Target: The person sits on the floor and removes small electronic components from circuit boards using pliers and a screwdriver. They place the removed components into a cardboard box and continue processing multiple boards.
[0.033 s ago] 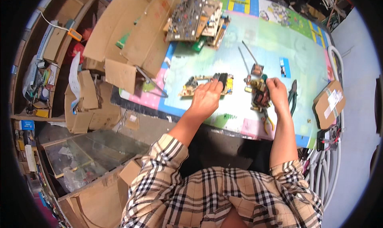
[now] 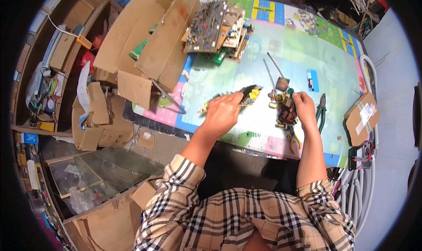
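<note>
My left hand (image 2: 222, 112) is closed round the edge of a circuit board (image 2: 252, 95) with yellow and black parts. The board is tilted, and my fingers hide much of it. My right hand (image 2: 304, 108) pinches the green handle of what looks like a long-shafted screwdriver (image 2: 275, 65), whose thin dark shaft points away to the far left. Under and beside that hand lies a heap of loose electronic components (image 2: 286, 112), some copper-coloured. Pliers with yellow handles (image 2: 296, 144) lie at the heap's near end.
Dark green-handled pliers (image 2: 322, 112) lie right of my right hand. Stacked circuit boards (image 2: 206, 29) stand at the back, beside an open cardboard box (image 2: 165, 44). A blue card (image 2: 312, 80) lies on the table mat (image 2: 228, 77). A cardboard piece (image 2: 361, 118) is at the right edge.
The circuit board in my left hand has tipped from lying nearly flat to a steeper tilt. My right hand stays by the component heap. The whole view has shifted slightly.
</note>
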A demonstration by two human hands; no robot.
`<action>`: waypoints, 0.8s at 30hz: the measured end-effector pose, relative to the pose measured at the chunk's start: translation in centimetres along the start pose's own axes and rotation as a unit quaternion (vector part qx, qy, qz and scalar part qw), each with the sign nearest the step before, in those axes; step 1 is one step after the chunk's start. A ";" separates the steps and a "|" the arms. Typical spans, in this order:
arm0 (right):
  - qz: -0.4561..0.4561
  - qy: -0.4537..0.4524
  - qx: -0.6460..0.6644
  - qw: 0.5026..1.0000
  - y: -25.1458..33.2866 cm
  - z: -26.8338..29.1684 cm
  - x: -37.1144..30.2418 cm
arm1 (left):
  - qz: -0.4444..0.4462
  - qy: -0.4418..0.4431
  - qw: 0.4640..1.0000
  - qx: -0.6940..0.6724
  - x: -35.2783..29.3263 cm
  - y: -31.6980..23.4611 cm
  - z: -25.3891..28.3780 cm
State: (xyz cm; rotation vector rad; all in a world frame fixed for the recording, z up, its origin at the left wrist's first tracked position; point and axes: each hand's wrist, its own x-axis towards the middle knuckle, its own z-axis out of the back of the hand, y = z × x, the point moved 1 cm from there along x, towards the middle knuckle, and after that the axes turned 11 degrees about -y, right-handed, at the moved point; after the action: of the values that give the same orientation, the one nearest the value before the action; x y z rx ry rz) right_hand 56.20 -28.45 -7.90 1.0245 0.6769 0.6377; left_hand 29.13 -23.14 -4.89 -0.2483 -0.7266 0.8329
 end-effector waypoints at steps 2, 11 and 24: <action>0.012 -0.016 -0.019 1.000 -1.0 0.4 0.0 | 0.007 -0.020 0.998 -0.051 1.5 -1.3 3.3; 0.004 -0.016 -0.019 1.000 -0.7 -0.2 1.2 | -0.200 -0.265 0.938 0.097 12.5 1.0 8.6; 0.016 -0.019 -0.047 0.999 -1.4 0.6 3.0 | -0.046 0.096 0.972 0.208 16.1 12.8 1.4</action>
State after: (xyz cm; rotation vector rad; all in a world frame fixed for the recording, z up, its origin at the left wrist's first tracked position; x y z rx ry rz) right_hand 58.77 -27.12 -9.59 0.9598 0.5931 0.6690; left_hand 27.98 -2.78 -2.04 0.0800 -0.3662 0.8394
